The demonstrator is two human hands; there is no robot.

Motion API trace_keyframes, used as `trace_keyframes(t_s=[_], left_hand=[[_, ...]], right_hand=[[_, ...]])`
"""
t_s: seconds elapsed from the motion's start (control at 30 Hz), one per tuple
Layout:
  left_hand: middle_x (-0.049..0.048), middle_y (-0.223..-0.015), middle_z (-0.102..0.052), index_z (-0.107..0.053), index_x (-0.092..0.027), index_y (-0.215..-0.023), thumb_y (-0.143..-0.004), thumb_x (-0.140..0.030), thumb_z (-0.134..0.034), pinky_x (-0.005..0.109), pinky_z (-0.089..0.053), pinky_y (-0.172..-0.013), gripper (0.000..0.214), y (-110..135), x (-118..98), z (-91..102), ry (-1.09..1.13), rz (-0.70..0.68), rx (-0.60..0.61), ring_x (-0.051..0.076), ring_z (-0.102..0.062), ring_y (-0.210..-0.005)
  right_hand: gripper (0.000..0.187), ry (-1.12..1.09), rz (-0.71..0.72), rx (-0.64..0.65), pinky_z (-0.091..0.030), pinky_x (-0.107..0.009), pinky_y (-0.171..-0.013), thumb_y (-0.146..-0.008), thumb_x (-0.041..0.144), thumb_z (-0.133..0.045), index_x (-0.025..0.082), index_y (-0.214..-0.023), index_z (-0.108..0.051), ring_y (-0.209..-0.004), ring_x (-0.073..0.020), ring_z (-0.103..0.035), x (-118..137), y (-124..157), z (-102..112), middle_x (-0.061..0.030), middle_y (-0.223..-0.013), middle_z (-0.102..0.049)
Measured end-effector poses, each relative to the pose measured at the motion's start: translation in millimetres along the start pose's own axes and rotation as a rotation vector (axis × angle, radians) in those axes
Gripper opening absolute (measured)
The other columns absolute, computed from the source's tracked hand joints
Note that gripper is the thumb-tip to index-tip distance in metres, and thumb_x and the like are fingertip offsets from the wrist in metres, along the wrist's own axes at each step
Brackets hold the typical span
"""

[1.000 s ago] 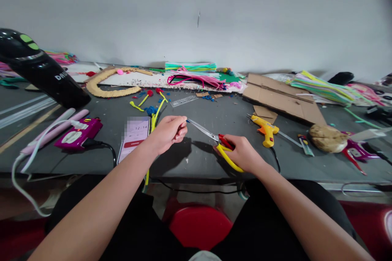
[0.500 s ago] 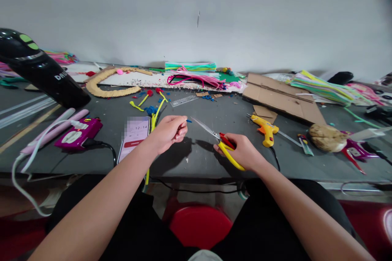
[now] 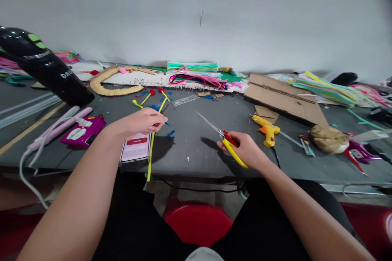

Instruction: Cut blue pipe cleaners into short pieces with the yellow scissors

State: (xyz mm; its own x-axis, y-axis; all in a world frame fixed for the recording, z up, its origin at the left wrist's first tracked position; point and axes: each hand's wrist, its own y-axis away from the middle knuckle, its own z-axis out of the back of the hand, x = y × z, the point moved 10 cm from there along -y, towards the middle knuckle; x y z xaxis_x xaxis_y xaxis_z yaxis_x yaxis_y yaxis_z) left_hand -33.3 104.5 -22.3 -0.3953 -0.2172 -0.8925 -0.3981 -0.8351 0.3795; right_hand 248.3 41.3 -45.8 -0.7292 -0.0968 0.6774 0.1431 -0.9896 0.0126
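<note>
My right hand (image 3: 240, 147) is wrapped round the handles of a pair of scissors (image 3: 232, 154), yellow and red, whose blades point up and left over the table with nothing seen between them. My left hand (image 3: 145, 122) is closed in a pinch above a phone (image 3: 136, 151). A short blue tip, like a bit of pipe cleaner (image 3: 167, 123), sticks out at its fingertips. Just below the fingers lie some small blue pieces (image 3: 170, 133). A yellow-green pipe cleaner (image 3: 150, 159) runs beside the phone and over the table's front edge.
At the right are a yellow glue gun (image 3: 267, 129) and cardboard (image 3: 284, 96). A black vacuum (image 3: 58, 73), a purple device (image 3: 82, 130) and a curved cardboard piece (image 3: 116, 91) stand or lie left. Bundles of pipe cleaners (image 3: 192, 66) line the wall.
My left hand has moved left, away from the scissors, and is now over the phone. Small blue pieces now show on the table below it. My right hand stays nearly still with the scissors.
</note>
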Motion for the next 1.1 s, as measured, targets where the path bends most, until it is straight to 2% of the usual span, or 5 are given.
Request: trace_keyframes(t_s=[0.23,0.5,0.67,0.97,1.1], left_hand=[[-0.0020,-0.043,-0.034,-0.043,-0.019,-0.040,-0.062,-0.010,-0.066,0.027,-0.004,-0.044,0.034,-21,30,3.1,-0.386,0.160,-0.005,0.008,-0.023,-0.037],[-0.0026,-0.037,-0.038,-0.044,-0.019,-0.036,-0.061,-0.003,-0.071,0.026,-0.006,-0.041,0.040,-29,24,-1.3,-0.429,0.166,-0.080,0.009,-0.027,-0.032],[-0.0023,-0.035,-0.038,-0.047,-0.019,-0.037,-0.069,-0.021,-0.079,0.026,-0.009,-0.040,0.045,-30,24,-2.6,-0.440,0.149,-0.063,0.009,-0.026,-0.031],[0.0026,-0.063,-0.066,-0.068,-0.020,-0.068,-0.081,-0.046,-0.062,0.028,-0.037,-0.056,0.029,-8,-14,68.5,-0.575,-0.083,-0.576,0.018,-0.054,-0.057],[0.0037,-0.086,-0.075,-0.072,-0.021,-0.085,-0.078,-0.042,-0.063,0.028,-0.044,-0.069,0.024,-13,-20,58.4,-0.636,-0.205,-0.518,0.021,-0.065,-0.078]], right_hand=[[0.041,0.029,0.000,0.001,-0.027,-0.024,-0.053,-0.078,0.052,-0.068,0.020,-0.066,-0.047,-0.059,-0.0105,-0.032,1,1,0,0.0055,-0.060,-0.040],[0.039,0.021,-0.009,0.010,-0.027,-0.024,-0.053,-0.078,0.048,-0.069,0.020,-0.067,-0.046,-0.059,-0.0105,-0.032,-1,2,-1,0.0056,-0.061,-0.039],[0.040,0.027,-0.008,0.017,-0.027,-0.024,-0.054,-0.078,0.049,-0.069,0.020,-0.066,-0.044,-0.060,-0.0103,-0.032,-1,2,-1,0.0058,-0.061,-0.039],[0.028,0.158,-0.073,-0.079,-0.028,-0.024,-0.055,-0.079,0.041,-0.064,0.020,-0.069,-0.048,-0.060,-0.0119,-0.037,-9,0,16,0.0034,-0.062,-0.048],[0.017,0.330,-0.133,-0.086,-0.028,-0.026,-0.057,-0.077,0.037,-0.061,0.021,-0.076,-0.055,-0.061,-0.0143,-0.040,-18,0,21,-0.0003,-0.068,-0.057]])
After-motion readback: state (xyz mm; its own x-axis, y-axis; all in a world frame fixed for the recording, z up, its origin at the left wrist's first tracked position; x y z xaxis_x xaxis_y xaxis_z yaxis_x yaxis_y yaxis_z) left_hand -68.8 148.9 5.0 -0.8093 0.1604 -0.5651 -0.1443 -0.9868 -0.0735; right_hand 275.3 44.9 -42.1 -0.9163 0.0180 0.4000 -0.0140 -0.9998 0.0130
